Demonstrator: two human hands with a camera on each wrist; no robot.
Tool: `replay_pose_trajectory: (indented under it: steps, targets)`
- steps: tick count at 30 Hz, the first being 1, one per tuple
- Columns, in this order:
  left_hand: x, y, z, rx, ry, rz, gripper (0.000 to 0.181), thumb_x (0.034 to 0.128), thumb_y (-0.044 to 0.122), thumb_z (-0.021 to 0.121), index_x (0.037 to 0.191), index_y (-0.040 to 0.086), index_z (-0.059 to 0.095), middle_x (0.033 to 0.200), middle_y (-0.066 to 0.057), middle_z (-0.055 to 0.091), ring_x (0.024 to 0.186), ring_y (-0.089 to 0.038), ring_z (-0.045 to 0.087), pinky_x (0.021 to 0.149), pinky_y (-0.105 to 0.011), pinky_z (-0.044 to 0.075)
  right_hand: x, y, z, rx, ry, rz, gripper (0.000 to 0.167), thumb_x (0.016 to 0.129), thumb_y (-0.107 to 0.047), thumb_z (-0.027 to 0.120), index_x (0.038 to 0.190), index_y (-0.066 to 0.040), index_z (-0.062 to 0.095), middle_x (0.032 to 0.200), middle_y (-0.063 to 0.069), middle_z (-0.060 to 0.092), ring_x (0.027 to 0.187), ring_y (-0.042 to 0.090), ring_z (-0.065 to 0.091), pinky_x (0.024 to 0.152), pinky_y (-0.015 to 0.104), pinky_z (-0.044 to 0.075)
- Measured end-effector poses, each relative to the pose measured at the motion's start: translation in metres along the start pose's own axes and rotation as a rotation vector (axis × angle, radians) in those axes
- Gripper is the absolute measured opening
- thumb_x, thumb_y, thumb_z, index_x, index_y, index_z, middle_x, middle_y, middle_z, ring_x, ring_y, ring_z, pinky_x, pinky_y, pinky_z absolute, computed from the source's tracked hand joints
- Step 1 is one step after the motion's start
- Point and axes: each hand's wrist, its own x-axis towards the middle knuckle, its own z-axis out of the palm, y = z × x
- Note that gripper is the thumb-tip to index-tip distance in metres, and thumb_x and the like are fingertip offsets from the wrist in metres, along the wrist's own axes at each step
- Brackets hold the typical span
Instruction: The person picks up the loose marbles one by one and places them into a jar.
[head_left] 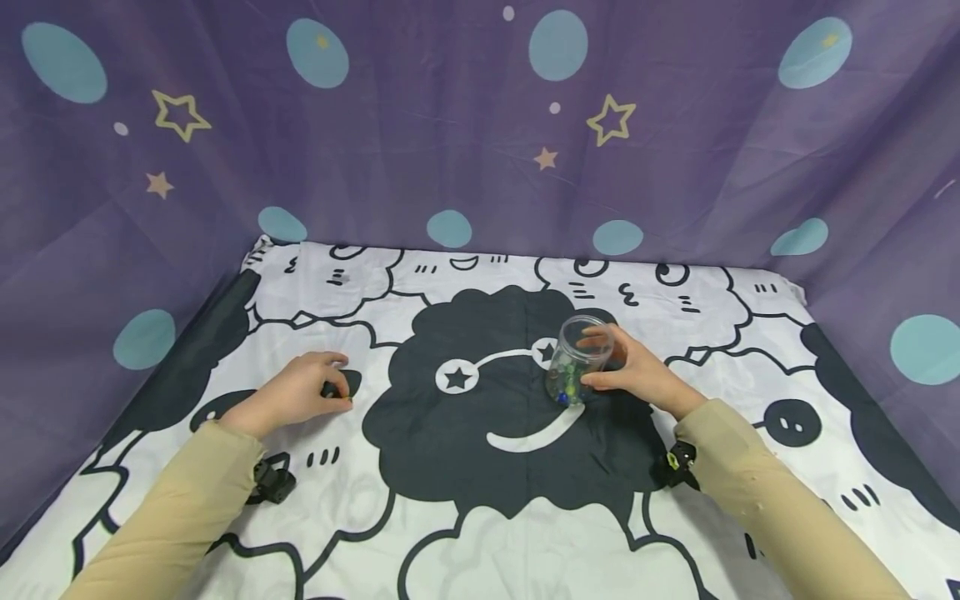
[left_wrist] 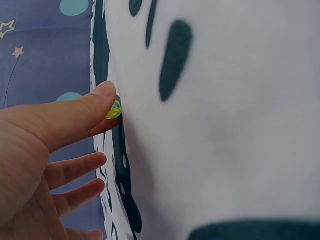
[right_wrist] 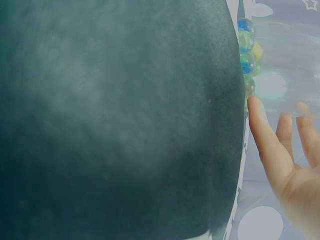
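My left hand [head_left: 300, 392] is over the left part of the cloth. Its thumb and forefinger pinch a clear glass marble [left_wrist: 115, 109] with a yellow-green swirl, best seen in the left wrist view, while the other fingers stay spread. At the right, my right hand [head_left: 633, 367] grips a clear jar [head_left: 587, 327] from its right side, thumb in front and fingers behind. Several blue, green and yellow marbles [head_left: 570, 388] lie in the bottom of the jar. The right wrist view shows the marbles [right_wrist: 246, 62] through the wall, near the right thumb tip.
A white cloth [head_left: 480, 550] with dark cartoon faces covers the table. The jar is over its large dark face [head_left: 465, 317]. Purple curtains [head_left: 450, 125] with stars and blue spots hang behind and at both sides. A small black device [head_left: 273, 482] sits at the left wrist.
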Motion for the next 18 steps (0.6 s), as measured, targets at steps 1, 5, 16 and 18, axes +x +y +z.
replay_pose_trajectory:
  steps: [1,5,16,18]
  targets:
    - [-0.0002,0.0001,-0.0004,-0.003,0.001,0.002,0.014,0.0752,0.021,0.080,0.068,0.023,0.068,0.121,-0.027,0.059,0.115,-0.045,0.052,0.095,-0.061,0.041,0.0001,0.0000,0.0000,0.001,0.000,0.000,0.070,0.084,-0.012,0.072,0.141,-0.002,0.032,0.143,0.023,0.039,0.119,0.041,0.048,0.079,0.036,0.058]
    - [-0.0013,0.0016,-0.0022,-0.008,0.016,0.015,0.014,0.0748,0.021,0.080,0.069,0.023,0.068,0.120,-0.026,0.060,0.115,-0.045,0.052,0.096,-0.060,0.042,0.0003,0.0002,0.0002,0.004,0.003,-0.001,0.069,0.084,-0.011,0.072,0.140,-0.002,0.033,0.143,0.022,0.039,0.119,0.041,0.048,0.079,0.036,0.058]
    - [-0.0029,0.0045,-0.0046,-0.002,0.068,0.040,0.011,0.0739,0.018,0.081,0.072,0.019,0.070,0.113,-0.024,0.064,0.116,-0.045,0.052,0.097,-0.057,0.043,-0.0005,0.0025,0.0007,0.024,-0.002,-0.011,0.069,0.084,-0.012,0.072,0.141,-0.003,0.033,0.143,0.023,0.039,0.120,0.041,0.047,0.080,0.037,0.058]
    - [-0.0027,0.0050,-0.0046,-0.002,0.084,0.035,0.010,0.0735,0.017,0.081,0.072,0.018,0.071,0.110,-0.023,0.065,0.116,-0.045,0.052,0.097,-0.056,0.043,-0.0005,0.0027,0.0006,0.026,-0.002,-0.013,0.070,0.084,-0.011,0.072,0.141,-0.003,0.032,0.143,0.023,0.039,0.120,0.041,0.047,0.080,0.036,0.058]
